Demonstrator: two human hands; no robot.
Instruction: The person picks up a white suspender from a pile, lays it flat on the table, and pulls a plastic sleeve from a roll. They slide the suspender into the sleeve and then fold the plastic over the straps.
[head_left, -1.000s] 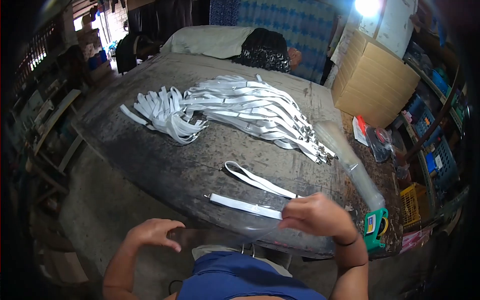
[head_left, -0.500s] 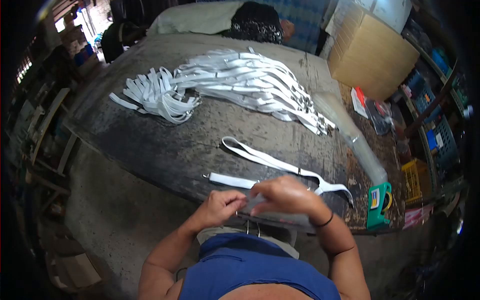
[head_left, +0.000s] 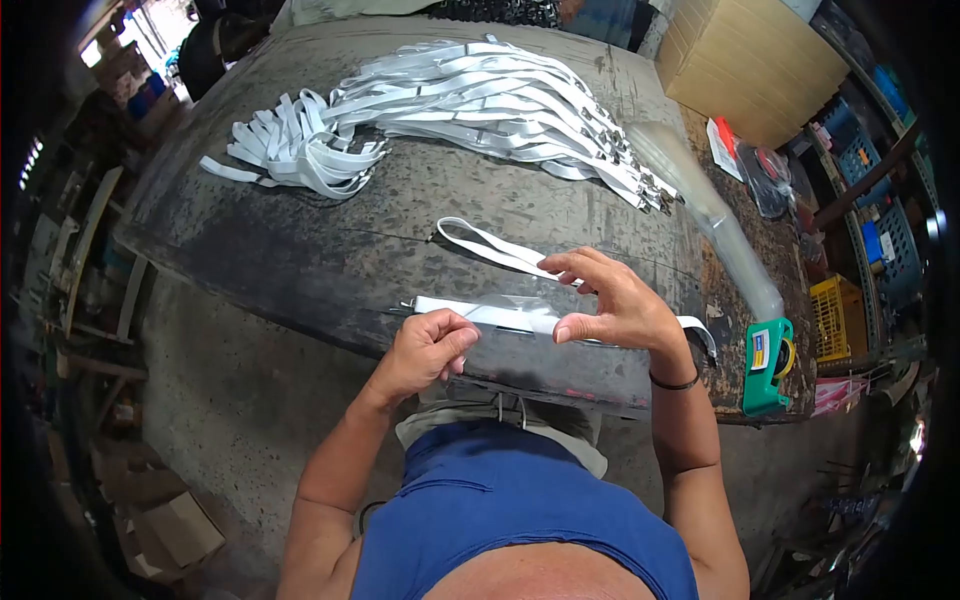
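My left hand (head_left: pixel 430 350) is closed in a pinch at the table's front edge, on what looks like a thin clear plastic bag (head_left: pixel 515 348); its outline is faint. To the right, my right hand (head_left: pixel 622 305) is open, thumb and fingers spread apart around nothing. Beneath and behind the plastic lies a pair of white suspenders (head_left: pixel 455 308) with metal clips. Its looped strap stretches out behind, and my right hand hides part of it.
A large heap of white suspenders (head_left: pixel 480 100) covers the back of the worn table (head_left: pixel 330 270), with a smaller bundle (head_left: pixel 300 150) at its left. Clear plastic sleeves (head_left: pixel 715 215), a green tape dispenser (head_left: pixel 765 368) and a cardboard box (head_left: pixel 755 75) are on the right.
My hands have moved apart. The right hand has risen off the left and opened, while the left stays pinched. The clear plastic shows between them, and the view has tilted down.
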